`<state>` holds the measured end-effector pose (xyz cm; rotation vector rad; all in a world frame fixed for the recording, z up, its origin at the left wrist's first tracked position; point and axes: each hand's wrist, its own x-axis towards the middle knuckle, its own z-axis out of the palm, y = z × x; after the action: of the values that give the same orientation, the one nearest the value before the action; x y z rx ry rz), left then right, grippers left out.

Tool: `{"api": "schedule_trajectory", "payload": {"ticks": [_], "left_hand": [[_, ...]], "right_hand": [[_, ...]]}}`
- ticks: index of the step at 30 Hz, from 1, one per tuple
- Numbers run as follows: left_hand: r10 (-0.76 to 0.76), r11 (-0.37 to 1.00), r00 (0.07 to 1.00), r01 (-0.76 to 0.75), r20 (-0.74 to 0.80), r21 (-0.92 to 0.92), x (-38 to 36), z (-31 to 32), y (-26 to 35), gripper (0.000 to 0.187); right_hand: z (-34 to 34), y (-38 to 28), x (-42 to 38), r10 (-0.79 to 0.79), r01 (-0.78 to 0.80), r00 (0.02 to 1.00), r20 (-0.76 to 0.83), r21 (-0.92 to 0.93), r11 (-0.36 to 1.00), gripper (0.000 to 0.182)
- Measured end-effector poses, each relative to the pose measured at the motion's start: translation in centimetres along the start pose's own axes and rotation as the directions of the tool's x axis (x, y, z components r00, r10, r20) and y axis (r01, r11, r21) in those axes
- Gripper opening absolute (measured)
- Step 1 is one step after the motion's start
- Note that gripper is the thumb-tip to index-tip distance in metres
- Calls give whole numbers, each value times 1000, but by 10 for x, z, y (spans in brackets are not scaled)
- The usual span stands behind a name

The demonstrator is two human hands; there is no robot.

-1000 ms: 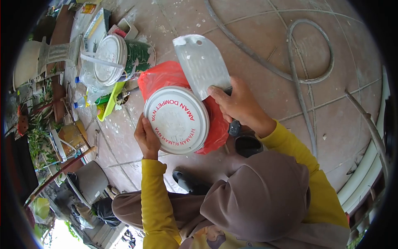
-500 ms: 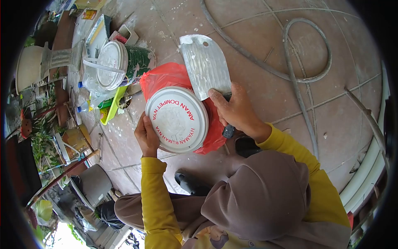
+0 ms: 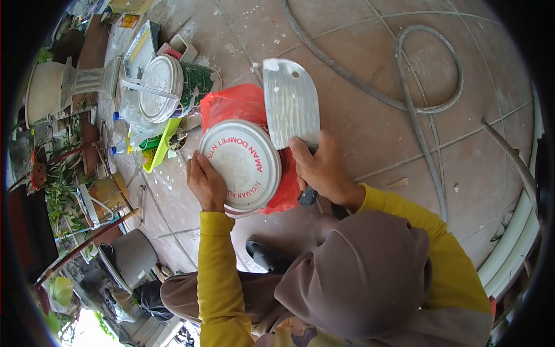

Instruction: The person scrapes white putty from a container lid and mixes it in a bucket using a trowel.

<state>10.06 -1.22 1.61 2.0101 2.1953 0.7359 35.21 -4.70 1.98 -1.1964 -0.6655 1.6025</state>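
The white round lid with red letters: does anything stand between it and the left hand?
Nothing visible does: the left hand lies against the edge of the lid. The broad grey metal cleaver, held in the right hand, is at the lid's opposite side.

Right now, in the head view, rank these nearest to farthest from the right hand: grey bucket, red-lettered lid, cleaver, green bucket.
1. Cleaver: in the right hand.
2. Red-lettered lid: just left.
3. Green bucket: upper left.
4. Grey bucket: lower left.

Yellow long-slv top (image 3: 221, 272) w/ dk print (image 3: 302, 336), brn head covering (image 3: 355, 269), brn legwear (image 3: 202, 294), blk shoe (image 3: 264, 254), bare hands (image 3: 207, 184)
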Motion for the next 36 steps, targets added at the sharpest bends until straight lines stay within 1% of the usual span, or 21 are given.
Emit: {"api": "schedule_trajectory", "payload": {"ticks": [1, 4, 7, 10, 11, 13, 14, 16, 17, 20, 21, 24, 27, 30, 31, 33, 35, 36], "left_hand": [[0, 1000, 1000, 0, 19, 12, -2, -1, 1, 35], [38, 999, 999, -38, -2, -5, 0, -1, 2, 34], [41, 999, 999, -41, 0, 11, 0, 0, -1, 34], [41, 999, 999, -40, -21, 12, 2, 2, -3, 33], [42, 999, 999, -41, -12, 10, 2, 3, -3, 33], [30, 1000, 1000, -30, -2, 6, 3, 3, -2, 33], [55, 998, 998, -55, -14, -4, 8, 5, -2, 33], [79, 997, 996, -79, -36, -11, 6, 4, 0, 33], [62, 998, 998, -62, -6, 1, 2, 0, -1, 33], [30, 999, 999, -30, 12, -12, 6, 3, 4, 33], [14, 1000, 1000, -14, 10, -13, 7, 2, 6, 33], [21, 999, 1000, -21, 0, 30, 6, 3, 0, 33], [21, 998, 1000, -21, -3, 52, 9, 6, -7, 33], [5, 999, 1000, -5, 9, 41, 4, 1, -5, 34], [8, 1000, 1000, -8, 4, 25, 6, 3, -2, 34], [23, 1000, 1000, -22, -11, 15, 6, 4, -1, 33], [22, 999, 999, -22, -27, 23, 7, 4, -4, 32], [19, 999, 1000, -19, -17, 36, 7, 4, -5, 32]], "right_hand": [[-1, 1, -2, 25, -25, 1000, -6, 4, 1000, 20], [2, 2, -7, -66, 69, 997, -46, 62, 996, 20], [7, 8, -2, -122, 122, 988, -92, -11, 992, 20], [9, -3, 10, -62, 59, 994, -94, -36, 998, 21], [7, 2, 11, -66, 63, 995, -78, -41, 997, 20], [5, 7, 6, -134, 132, 987, -93, -23, 991, 21], [4, 7, 8, -173, 172, 980, -101, -19, 985, 21], [-1, -12, 24, -54, 53, 999, -1, -77, 996, 21], [-4, -19, 26, 12, -9, 1000, 29, -98, 995, 20], [2, -12, 24, -16, 10, 998, -62, -91, 996, 20], [5, -9, 21, -66, 62, 994, -87, -48, 997, 19], [13, 7, 22, -247, 226, 957, -155, -139, 964, 20], [5, -10, 23, -25, 21, 998, -65, -66, 998, 20], [3, -21, 31, 27, -29, 1000, -15, -111, 993, 20], [5, -13, 31, -97, 87, 993, -71, -131, 988, 20], [15, 9, 30, -333, 303, 928, -165, -182, 935, 19], [17, 18, 39, -544, 486, 824, -157, -297, 822, 20], [19, 20, 37, -629, 554, 763, -151, -350, 756, 21]]}}
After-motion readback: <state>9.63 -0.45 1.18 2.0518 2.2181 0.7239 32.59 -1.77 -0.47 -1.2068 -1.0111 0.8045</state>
